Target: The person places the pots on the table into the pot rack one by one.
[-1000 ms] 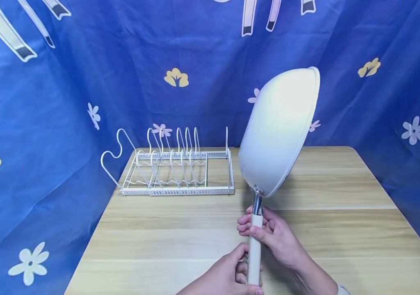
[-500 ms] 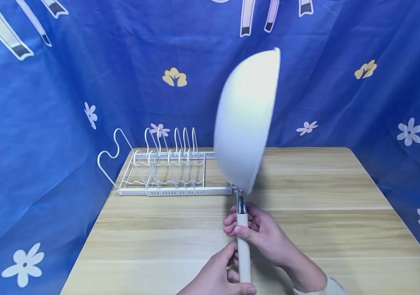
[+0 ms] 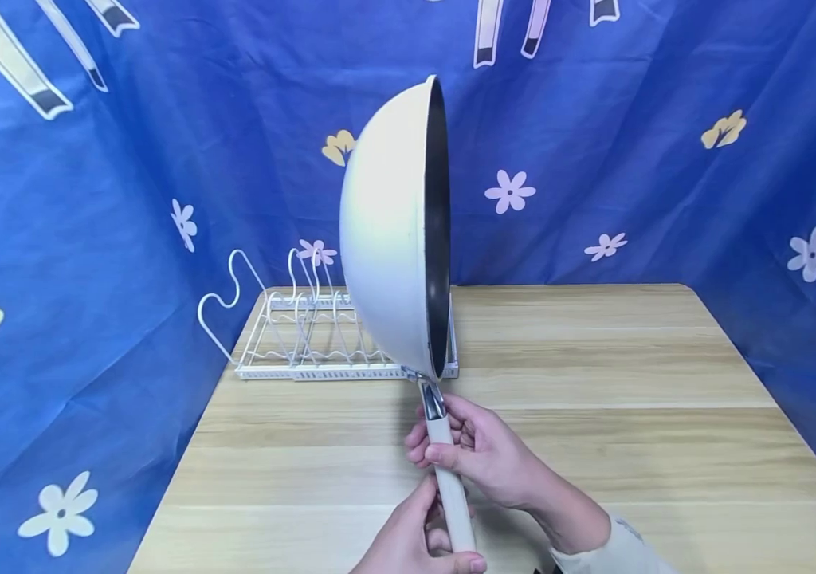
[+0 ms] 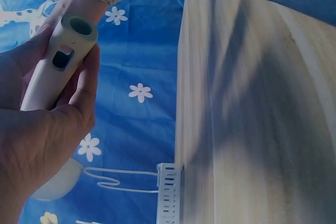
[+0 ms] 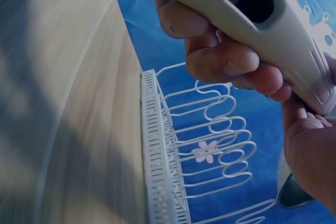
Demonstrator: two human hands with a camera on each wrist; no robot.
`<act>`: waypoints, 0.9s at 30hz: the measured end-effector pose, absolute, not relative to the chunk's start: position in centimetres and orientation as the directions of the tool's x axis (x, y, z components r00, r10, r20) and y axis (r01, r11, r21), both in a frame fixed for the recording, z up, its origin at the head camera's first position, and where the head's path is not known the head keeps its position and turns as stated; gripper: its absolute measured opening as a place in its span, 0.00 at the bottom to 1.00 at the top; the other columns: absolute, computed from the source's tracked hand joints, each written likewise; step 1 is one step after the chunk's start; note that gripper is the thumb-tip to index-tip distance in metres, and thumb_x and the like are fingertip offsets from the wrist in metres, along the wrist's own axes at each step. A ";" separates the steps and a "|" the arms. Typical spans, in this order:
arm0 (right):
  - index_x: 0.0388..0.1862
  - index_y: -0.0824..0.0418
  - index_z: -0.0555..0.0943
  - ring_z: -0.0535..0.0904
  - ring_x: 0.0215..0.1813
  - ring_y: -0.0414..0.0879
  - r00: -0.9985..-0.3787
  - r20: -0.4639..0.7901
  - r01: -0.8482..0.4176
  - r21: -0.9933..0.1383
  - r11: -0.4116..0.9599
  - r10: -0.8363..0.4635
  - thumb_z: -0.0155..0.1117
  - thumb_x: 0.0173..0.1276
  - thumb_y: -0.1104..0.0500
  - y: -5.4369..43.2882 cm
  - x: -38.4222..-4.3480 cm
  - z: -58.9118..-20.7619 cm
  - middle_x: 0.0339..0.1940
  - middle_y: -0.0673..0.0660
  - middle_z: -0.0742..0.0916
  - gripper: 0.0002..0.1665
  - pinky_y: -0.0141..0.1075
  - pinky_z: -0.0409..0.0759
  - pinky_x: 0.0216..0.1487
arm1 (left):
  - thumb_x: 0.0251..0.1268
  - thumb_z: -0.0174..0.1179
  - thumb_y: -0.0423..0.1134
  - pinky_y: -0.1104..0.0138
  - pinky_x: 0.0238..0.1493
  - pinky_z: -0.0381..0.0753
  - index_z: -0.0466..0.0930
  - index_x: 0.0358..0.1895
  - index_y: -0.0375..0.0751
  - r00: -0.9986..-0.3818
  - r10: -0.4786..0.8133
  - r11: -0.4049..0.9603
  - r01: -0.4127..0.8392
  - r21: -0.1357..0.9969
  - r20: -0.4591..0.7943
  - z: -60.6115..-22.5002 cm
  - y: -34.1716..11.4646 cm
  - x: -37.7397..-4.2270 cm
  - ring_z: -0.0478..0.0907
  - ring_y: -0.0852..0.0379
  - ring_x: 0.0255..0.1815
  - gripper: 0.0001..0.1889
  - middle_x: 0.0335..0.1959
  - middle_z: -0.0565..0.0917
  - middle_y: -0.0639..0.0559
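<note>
White-exterior wok [image 3: 385,231], held on edge with its dark interior facing right, long axis running from the pale handle [image 3: 453,506] away from the person and slightly left; bowl beyond both hands, masking the right part of the white wire rack [image 3: 264,372], contact not determinable. Left hand [image 3: 415,540] grips the handle's butt end; right hand [image 3: 490,458], nearer the bowl, grips its upper section. Wooden tabletop [image 3: 594,351] offers room rightward, its far edge backed by blue printed curtain [image 3: 594,96].

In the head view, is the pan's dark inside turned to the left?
No: the white pan bulges left, and its dark inside shows on the right.
</note>
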State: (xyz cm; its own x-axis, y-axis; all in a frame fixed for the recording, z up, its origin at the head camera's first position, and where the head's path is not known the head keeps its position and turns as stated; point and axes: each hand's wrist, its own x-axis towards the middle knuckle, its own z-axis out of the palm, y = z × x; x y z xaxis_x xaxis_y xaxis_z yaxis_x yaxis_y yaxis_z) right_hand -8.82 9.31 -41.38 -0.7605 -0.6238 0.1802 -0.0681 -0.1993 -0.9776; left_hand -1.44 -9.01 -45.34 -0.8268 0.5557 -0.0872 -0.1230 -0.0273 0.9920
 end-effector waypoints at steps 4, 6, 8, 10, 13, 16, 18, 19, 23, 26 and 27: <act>0.69 0.73 0.70 0.91 0.54 0.38 -0.756 0.154 -0.051 -0.983 -0.177 -0.637 0.64 0.80 0.66 9.0 -9.0 -41.0 0.58 0.81 0.84 0.24 0.35 0.91 0.59 | 0.63 0.79 0.33 0.71 0.54 0.91 0.54 0.83 0.30 -0.829 0.553 -0.052 -0.127 0.990 -0.077 -45.1 -9.2 -1.4 0.85 0.65 0.53 0.51 0.56 0.82 0.46; 0.69 0.73 0.70 0.91 0.54 0.38 -0.753 0.157 -0.054 -0.983 -0.177 -0.639 0.64 0.81 0.66 8.9 -9.1 -40.9 0.58 0.81 0.84 0.24 0.36 0.91 0.59 | 0.63 0.79 0.33 0.71 0.55 0.91 0.55 0.83 0.29 -0.832 0.551 -0.054 -0.124 0.991 -0.074 -45.0 -9.3 -1.3 0.84 0.66 0.55 0.50 0.57 0.82 0.45; 0.69 0.73 0.70 0.91 0.54 0.39 -0.748 0.167 -0.063 -0.981 -0.182 -0.642 0.64 0.81 0.66 8.8 -9.2 -41.0 0.58 0.81 0.84 0.24 0.36 0.91 0.59 | 0.63 0.79 0.33 0.71 0.56 0.91 0.56 0.82 0.29 -0.834 0.548 -0.057 -0.119 0.991 -0.068 -45.0 -9.3 -1.4 0.84 0.65 0.56 0.50 0.58 0.82 0.44; 0.69 0.73 0.70 0.91 0.54 0.39 -0.746 0.164 -0.058 -0.982 -0.182 -0.646 0.64 0.81 0.66 8.8 -9.3 -41.1 0.58 0.80 0.84 0.24 0.36 0.91 0.59 | 0.63 0.79 0.33 0.71 0.56 0.91 0.56 0.82 0.29 -0.835 0.546 -0.055 -0.118 0.991 -0.069 -45.1 -9.4 -1.4 0.84 0.65 0.57 0.49 0.58 0.81 0.43; 0.69 0.74 0.70 0.91 0.54 0.38 -0.741 0.159 -0.045 -0.981 -0.188 -0.652 0.64 0.81 0.65 8.7 -9.5 -41.4 0.58 0.82 0.84 0.25 0.35 0.91 0.60 | 0.64 0.79 0.34 0.71 0.54 0.91 0.57 0.81 0.29 -0.834 0.546 -0.051 -0.123 0.991 -0.075 -45.2 -9.4 -1.5 0.85 0.64 0.53 0.49 0.57 0.80 0.45; 0.70 0.75 0.69 0.91 0.54 0.38 -0.738 0.156 -0.026 -0.979 -0.204 -0.657 0.64 0.81 0.65 8.7 -9.8 -41.9 0.58 0.84 0.83 0.26 0.36 0.91 0.61 | 0.63 0.79 0.34 0.71 0.51 0.91 0.59 0.79 0.30 -0.838 0.539 -0.038 -0.123 0.992 -0.083 -45.4 -9.4 -1.5 0.85 0.65 0.48 0.47 0.55 0.79 0.46; 0.70 0.76 0.69 0.91 0.54 0.39 -0.737 0.156 -0.013 -0.976 -0.217 -0.658 0.64 0.81 0.65 8.8 -10.1 -42.4 0.57 0.83 0.83 0.26 0.37 0.91 0.61 | 0.63 0.79 0.34 0.71 0.50 0.91 0.60 0.79 0.31 -0.843 0.530 -0.024 -0.117 0.993 -0.087 -45.6 -9.3 -1.6 0.86 0.65 0.46 0.46 0.55 0.79 0.46; 0.70 0.76 0.68 0.91 0.54 0.39 -0.739 0.153 -0.005 -0.975 -0.222 -0.657 0.64 0.81 0.65 8.8 -10.2 -42.6 0.57 0.80 0.85 0.26 0.38 0.91 0.61 | 0.63 0.79 0.35 0.71 0.49 0.91 0.61 0.78 0.31 -0.846 0.525 -0.015 -0.115 0.993 -0.090 -45.7 -9.3 -1.6 0.86 0.65 0.46 0.45 0.54 0.79 0.46; 0.69 0.77 0.68 0.91 0.53 0.39 -0.745 0.132 0.029 -0.973 -0.230 -0.654 0.65 0.81 0.65 8.9 -10.5 -43.4 0.54 0.63 0.89 0.27 0.38 0.91 0.61 | 0.62 0.79 0.35 0.72 0.49 0.91 0.64 0.74 0.30 -0.858 0.505 0.013 -0.104 0.994 -0.096 -46.4 -9.1 -1.8 0.86 0.66 0.46 0.42 0.54 0.80 0.45; 0.69 0.77 0.68 0.91 0.53 0.39 -0.746 0.136 0.038 -0.969 -0.245 -0.652 0.65 0.81 0.64 9.0 -10.7 -44.1 0.52 0.54 0.89 0.27 0.37 0.91 0.60 | 0.62 0.79 0.35 0.72 0.49 0.91 0.64 0.73 0.27 -0.858 0.503 0.018 -0.110 0.994 -0.104 -46.9 -8.9 -2.0 0.86 0.66 0.46 0.41 0.55 0.80 0.43; 0.69 0.78 0.68 0.91 0.52 0.39 -0.745 0.142 0.036 -0.967 -0.252 -0.651 0.65 0.81 0.64 9.0 -10.8 -44.4 0.52 0.53 0.89 0.27 0.36 0.91 0.60 | 0.62 0.79 0.35 0.72 0.49 0.91 0.64 0.73 0.27 -0.857 0.503 0.018 -0.118 0.993 -0.111 -47.0 -8.8 -2.0 0.86 0.66 0.46 0.41 0.55 0.81 0.42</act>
